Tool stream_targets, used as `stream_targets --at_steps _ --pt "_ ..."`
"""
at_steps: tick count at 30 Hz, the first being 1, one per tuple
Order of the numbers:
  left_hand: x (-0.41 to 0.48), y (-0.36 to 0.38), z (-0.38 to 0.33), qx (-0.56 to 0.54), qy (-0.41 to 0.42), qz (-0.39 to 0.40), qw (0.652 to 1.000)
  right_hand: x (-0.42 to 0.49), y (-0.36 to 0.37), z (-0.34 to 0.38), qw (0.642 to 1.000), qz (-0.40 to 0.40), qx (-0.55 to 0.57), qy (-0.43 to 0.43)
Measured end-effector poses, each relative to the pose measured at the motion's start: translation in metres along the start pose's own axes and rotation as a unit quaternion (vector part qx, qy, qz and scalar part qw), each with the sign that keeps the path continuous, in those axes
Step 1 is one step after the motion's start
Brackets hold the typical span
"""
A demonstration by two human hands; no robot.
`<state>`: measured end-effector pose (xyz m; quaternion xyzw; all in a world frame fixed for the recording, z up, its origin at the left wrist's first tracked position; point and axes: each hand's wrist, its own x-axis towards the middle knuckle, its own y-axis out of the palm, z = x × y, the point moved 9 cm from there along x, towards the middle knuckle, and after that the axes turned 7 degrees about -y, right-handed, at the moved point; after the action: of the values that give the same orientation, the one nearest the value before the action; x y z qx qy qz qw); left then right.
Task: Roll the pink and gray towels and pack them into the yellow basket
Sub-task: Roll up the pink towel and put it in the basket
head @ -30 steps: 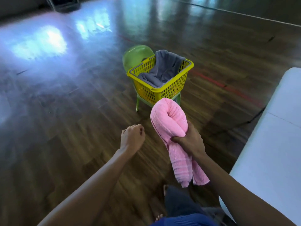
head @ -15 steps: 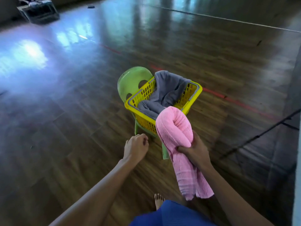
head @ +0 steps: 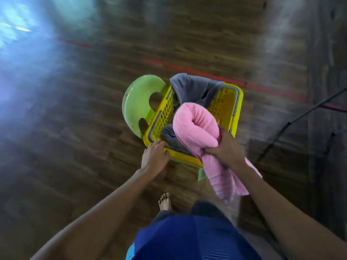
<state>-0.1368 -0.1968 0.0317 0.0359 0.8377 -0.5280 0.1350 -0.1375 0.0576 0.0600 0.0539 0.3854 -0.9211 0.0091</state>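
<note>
Two hands are at work over the yellow basket (head: 238, 102), well apart from each other, each closed on something different. The left hand (head: 155, 154) sits at the basket's near left corner, with its fingers (head: 163, 145) curled over the rim there. The right hand (head: 225, 149) is clamped around the middle of the pink towel (head: 195, 126), thumb and fingers squeezing the cloth into a narrow waist.

Above that grip, the thick rolled end of the pink towel bulges out over the basket's open top, toward its near right side, and it partly covers what lies below. Whether the roll touches the basket's contents cannot be told. Below the grip, the towel's loose tail hangs down in front of the near rim, past the right wrist.

The gray towel (head: 195, 89) is already inside the basket. One part is draped up over the far rim, and another fold shows at the near left, just beside the pink roll.

The basket sits on the seat of a green plastic chair (head: 137, 104), whose rounded back stands at the basket's left. The chair stands on a dark wooden floor (head: 75, 128), smeared by motion blur, with a red line (head: 187, 68) crossing behind the basket and a black cable (head: 300, 117) at the right. A bare foot (head: 165, 201) shows below the left forearm, near a blue garment (head: 187, 239).
</note>
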Motion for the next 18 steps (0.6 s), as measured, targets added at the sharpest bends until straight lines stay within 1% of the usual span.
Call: stream_targets --at_steps 3,7,10,14,18 --pt "0.037 0.002 0.014 0.022 0.018 0.033 0.999 0.035 0.012 0.014 0.998 -0.005 -0.064 0.001" --pt "0.074 0.014 0.027 0.052 0.018 0.064 0.996 0.082 0.035 0.022 0.988 0.026 -0.153 -0.023" --pt "0.097 0.022 0.036 0.066 -0.012 0.063 0.996 0.114 0.063 0.019 0.979 0.075 -0.185 -0.040" --pt "0.116 0.034 0.051 0.059 -0.068 0.035 0.995 0.140 0.108 0.012 0.964 0.137 -0.215 -0.078" --pt "0.120 0.059 0.065 0.034 -0.123 0.056 0.990 0.145 0.149 -0.018 0.956 0.173 -0.222 -0.079"
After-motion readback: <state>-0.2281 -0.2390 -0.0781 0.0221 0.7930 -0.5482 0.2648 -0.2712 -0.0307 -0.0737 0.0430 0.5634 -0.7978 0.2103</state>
